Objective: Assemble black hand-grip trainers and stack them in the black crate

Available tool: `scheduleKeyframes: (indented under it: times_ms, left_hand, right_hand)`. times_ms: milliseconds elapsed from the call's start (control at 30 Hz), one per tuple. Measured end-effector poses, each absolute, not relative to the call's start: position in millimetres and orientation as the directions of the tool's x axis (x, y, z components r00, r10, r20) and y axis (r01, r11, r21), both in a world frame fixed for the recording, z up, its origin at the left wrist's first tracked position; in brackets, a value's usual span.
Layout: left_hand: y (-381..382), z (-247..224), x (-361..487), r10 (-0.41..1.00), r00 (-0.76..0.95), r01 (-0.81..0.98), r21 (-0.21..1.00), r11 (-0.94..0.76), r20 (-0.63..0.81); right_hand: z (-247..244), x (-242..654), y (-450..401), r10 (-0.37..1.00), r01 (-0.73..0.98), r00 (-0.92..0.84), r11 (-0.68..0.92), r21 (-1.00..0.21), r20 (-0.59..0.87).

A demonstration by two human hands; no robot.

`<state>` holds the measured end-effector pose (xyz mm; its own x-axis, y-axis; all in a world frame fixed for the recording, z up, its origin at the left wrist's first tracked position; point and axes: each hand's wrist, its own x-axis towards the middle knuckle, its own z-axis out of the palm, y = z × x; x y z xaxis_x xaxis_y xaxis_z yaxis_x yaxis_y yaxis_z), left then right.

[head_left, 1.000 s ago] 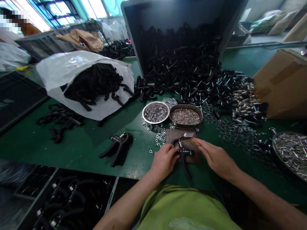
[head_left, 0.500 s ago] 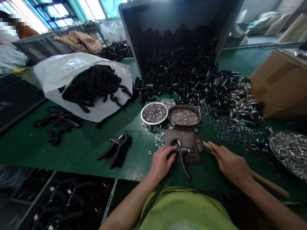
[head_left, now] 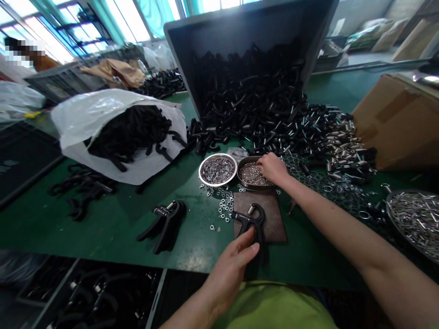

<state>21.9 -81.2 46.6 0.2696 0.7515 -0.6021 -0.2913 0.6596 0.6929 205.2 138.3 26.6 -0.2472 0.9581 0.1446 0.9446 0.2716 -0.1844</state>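
My left hand (head_left: 233, 262) is closed around a handle of a black hand grip strengthener (head_left: 262, 220), which lies over a brown metal plate (head_left: 277, 230). Its spring and crossbar face away from me. My right hand (head_left: 273, 169) reaches into a dark oval tin (head_left: 255, 187) of small metal pins, fingertips drawn together among them. Whatever they pinch is too small to make out. Partly covered by my right forearm, the end of a hammer (head_left: 292, 207) shows beside the plate. Another grip strengthener (head_left: 168, 224) rests on the green table to the left.
A round steel bowl (head_left: 200, 176) of small metal parts adjoins the tin, with loose nuts (head_left: 225, 205) in front. Behind stands a grey crate (head_left: 181, 64) spilling black handles. A white sack (head_left: 68, 119) is left, a cardboard box (head_left: 394, 123) right, and a pan of pins (head_left: 416, 219) near the right edge.
My right hand has let go of the hammer and moved up-left into the tin of pins. My left hand has turned the grip strengthener over and now holds it by a handle nearer me.
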Motion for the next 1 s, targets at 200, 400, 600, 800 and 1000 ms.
scheduleKeyframes:
  times_ms: [200, 400, 600, 800, 1000]
  left_hand:
    - [-22, 55, -7, 0.955, 0.170, 0.149, 0.965, 0.217, -0.241]
    - [109, 54, -3, 0.967, 0.188, 0.673, 0.695, -0.254, 0.171]
    - [213, 47, 14, 0.988, 0.153, 0.931, 0.331, -0.153, 0.024]
    - [258, 34, 27, 0.985, 0.071, 0.978, 0.205, -0.038, -0.158]
    - [268, 29, 35, 0.976, 0.064, 0.984, 0.179, -0.026, -0.209]
  right_hand:
    - [27, 173, 181, 0.944, 0.924, -0.310, 0.326, -0.200, 0.109]
    - [27, 148, 223, 0.936, 0.917, -0.351, 0.342, -0.207, -0.011]
    - [18, 127, 247, 0.955, 0.953, -0.279, 0.263, -0.151, -0.103]
    - [16, 124, 259, 0.965, 0.967, -0.223, 0.201, -0.154, -0.140]
    - [12, 135, 257, 0.970, 0.946, -0.219, 0.183, -0.267, -0.110]
